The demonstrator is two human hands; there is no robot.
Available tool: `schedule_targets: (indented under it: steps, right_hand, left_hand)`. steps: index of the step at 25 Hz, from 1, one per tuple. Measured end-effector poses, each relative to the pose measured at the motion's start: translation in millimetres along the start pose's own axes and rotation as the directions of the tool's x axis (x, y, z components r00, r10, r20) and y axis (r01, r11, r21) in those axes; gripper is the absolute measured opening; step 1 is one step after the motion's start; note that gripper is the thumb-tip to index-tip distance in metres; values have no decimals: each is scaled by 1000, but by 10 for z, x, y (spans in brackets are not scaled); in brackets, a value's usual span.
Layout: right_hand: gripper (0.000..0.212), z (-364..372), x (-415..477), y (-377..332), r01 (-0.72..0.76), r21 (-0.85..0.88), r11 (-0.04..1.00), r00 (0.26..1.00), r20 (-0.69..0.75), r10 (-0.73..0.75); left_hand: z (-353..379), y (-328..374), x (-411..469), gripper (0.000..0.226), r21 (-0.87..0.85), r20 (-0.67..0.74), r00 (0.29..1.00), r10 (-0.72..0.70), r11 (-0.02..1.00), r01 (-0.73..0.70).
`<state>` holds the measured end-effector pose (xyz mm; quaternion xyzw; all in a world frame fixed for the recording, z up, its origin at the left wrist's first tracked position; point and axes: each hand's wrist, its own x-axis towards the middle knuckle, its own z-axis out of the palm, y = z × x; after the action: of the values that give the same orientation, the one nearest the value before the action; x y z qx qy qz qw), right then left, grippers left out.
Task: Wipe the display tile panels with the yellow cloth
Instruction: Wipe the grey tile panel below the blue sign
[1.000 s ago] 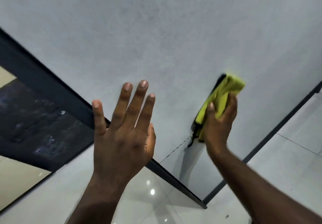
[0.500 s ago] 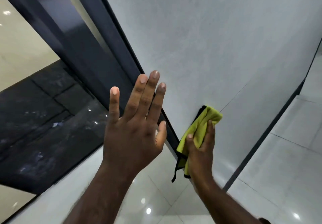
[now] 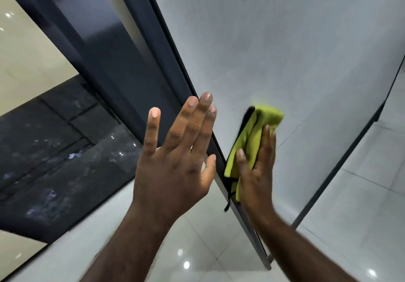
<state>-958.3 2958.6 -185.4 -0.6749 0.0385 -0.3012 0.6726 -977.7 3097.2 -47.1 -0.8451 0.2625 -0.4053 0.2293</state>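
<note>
The left hand (image 3: pixel 173 167) is raised nearest the camera, fingers straight and slightly spread, holding nothing. It hangs in front of the dark frame (image 3: pixel 140 73); I cannot tell whether the palm touches it.

Just beside it, the right hand (image 3: pixel 256 178) holds the cloth (image 3: pixel 252 141). The cloth is folded into a wad, bunched between thumb and fingers, and the hand presses it flat against the grey panel (image 3: pixel 285 51). The wad sits low on the panel, close to its left edge, where panel meets frame. A dark hem and a short loop hang below the hand. The hand is blurred, so it looks to be mid-stroke.

The step in hand, by my judgement, is wiping the lower left part of this panel. Most of the panel's face lies above and to the right of the cloth. The next move calls for even pressure and strokes carried up and across that area, with the cloth kept folded so that the loose hem does not drag. How much is already wiped cannot be read from the surface.

Beyond the frame, to the left, stand a dark glossy tile (image 3: pixel 54 161) and a beige one (image 3: pixel 26 62). A thin dark bar (image 3: pixel 350 154) bounds the grey panel on the right. The pale floor (image 3: pixel 197 248) shows light spots below.

No container is in view.
</note>
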Motion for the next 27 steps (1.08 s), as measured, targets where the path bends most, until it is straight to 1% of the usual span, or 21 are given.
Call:
schedule_targets:
  steps: [1,2,3,4,5,6,7,9,10,12,13,14,15,17,19,20,21,22,24,25,27]
  right_hand:
    - [73,-104,306,28,96,-78,992,995,-32,-99]
    - [72,-211,527,148,94,-103,990,991,-80,-103]
    - [70,-281,593,211,-15,-76,997,992,-129,5]
    - [68,-279,522,157,-180,4,984,973,-145,179]
    - [67,-221,344,25,-277,61,959,955,-93,281]
    - [68,-125,210,-185,-210,52,976,977,-35,212]
    - [71,-50,197,-417,-30,27,999,999,27,30]
    - [74,-17,536,-758,302,-3,953,949,100,-300]
    - [74,-63,812,-855,359,-63,931,933,58,-356]
    - [71,-198,1185,-765,231,-36,972,966,-110,-233]
    - [68,-220,1134,-730,105,21,994,984,-145,-101]
    - [66,-198,962,-723,31,57,998,993,-115,-25]
    - [66,-153,762,-798,43,60,997,998,-51,-40]
    - [70,-89,707,-1052,253,34,967,964,75,-255]
    - [74,-117,1197,-1313,442,-75,894,897,52,-439]
    - [73,-198,1539,-1360,434,-117,893,899,-11,-438]
    - [72,-289,1803,-1321,360,-112,926,924,-98,-370]
    - [71,-349,1862,-1233,245,-93,965,950,-179,-258]
    - [71,-317,1470,-1048,46,-47,998,978,-203,-55]
    - [71,-213,1155,-1065,55,-84,995,985,-156,-68]
    - [73,-15,891,-1259,277,-118,954,959,-19,-281]
  left_hand:
    - [-13,-28,38,87,12,-11,1000,-9,1000,9]
    - [-25,-50,78,86,27,-23,1000,-21,999,22]
    - [-41,-70,125,85,42,-36,999,-33,999,35]
    - [-64,-96,179,84,54,-50,998,-40,998,43]
    - [-93,-121,224,82,62,-58,998,-40,997,43]
    - [-116,-148,267,81,77,-65,997,-36,996,41]
    - [-136,-187,322,80,97,-75,997,-34,994,41]
    - [-192,-251,435,81,110,-104,993,-59,991,70]
    - [-225,-275,478,82,106,-126,988,-89,989,103]
    - [-265,-335,551,83,120,-179,972,-150,978,173]
    - [-290,-368,596,83,128,-204,964,-168,972,196]
    - [-313,-400,648,82,136,-225,959,-174,969,207]
    - [-340,-433,710,81,144,-240,956,-172,967,210]
    - [-397,-507,841,80,164,-259,954,-154,966,200]
    - [-441,-585,939,78,190,-264,957,-123,966,177]
    - [-449,-620,966,78,199,-264,958,-111,966,166]
    - [-455,-649,981,78,205,-268,958,-102,966,160]
    - [-456,-664,981,79,204,-270,958,-101,966,159]
    - [-438,-666,966,79,193,-278,954,-109,967,167]
    - [-434,-670,977,79,189,-285,953,-105,968,163]
    - [-463,-700,1037,77,188,-295,951,-93,970,153]
